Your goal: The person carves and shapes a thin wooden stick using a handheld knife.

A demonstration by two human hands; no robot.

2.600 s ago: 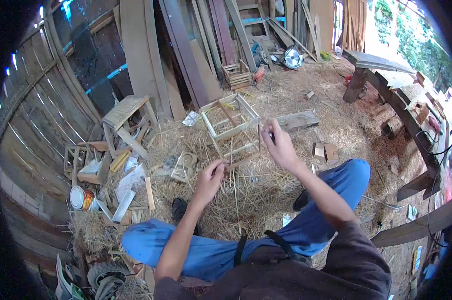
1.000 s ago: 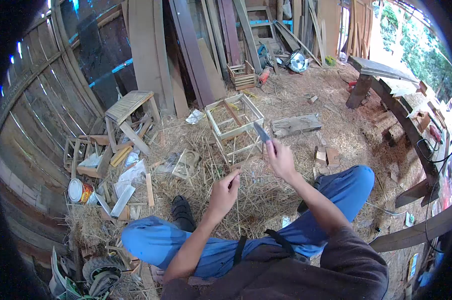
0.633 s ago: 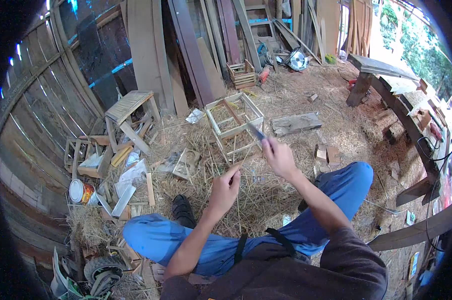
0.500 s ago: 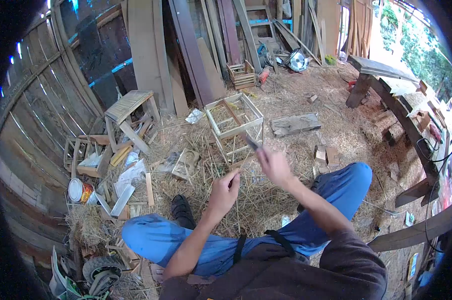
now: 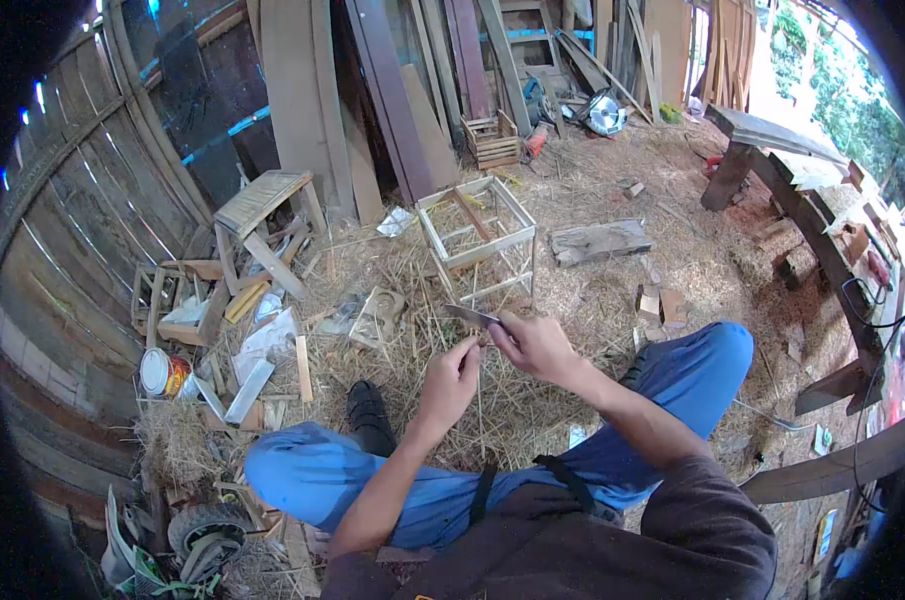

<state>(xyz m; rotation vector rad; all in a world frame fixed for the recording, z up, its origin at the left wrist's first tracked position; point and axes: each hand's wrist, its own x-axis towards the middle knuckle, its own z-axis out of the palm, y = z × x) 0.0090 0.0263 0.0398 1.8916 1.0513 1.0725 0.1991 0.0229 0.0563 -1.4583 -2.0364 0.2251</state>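
My right hand (image 5: 538,348) is closed round the handle of a knife (image 5: 472,316), whose blade points up and to the left. Just left of it, my left hand (image 5: 449,382) is closed in a pinch; a small piece of wood shows at its fingertips, mostly hidden. The two hands nearly meet in front of my knees, with the blade above the left fingertips. Beyond them an open wooden frame (image 5: 490,250) of thin slats stands on the straw-covered ground.
A small wooden stool (image 5: 262,205), a paint can (image 5: 162,372) and wood scraps lie left. Ahead are a slatted crate (image 5: 492,141), a circular saw (image 5: 604,114) and leaning boards. A weathered plank (image 5: 600,243) lies right of the frame; a long bench (image 5: 822,215) stands right.
My right hand has moved slightly down, and the knife has swung from pointing away to pointing left across my left fingertips. The view has shifted slightly.
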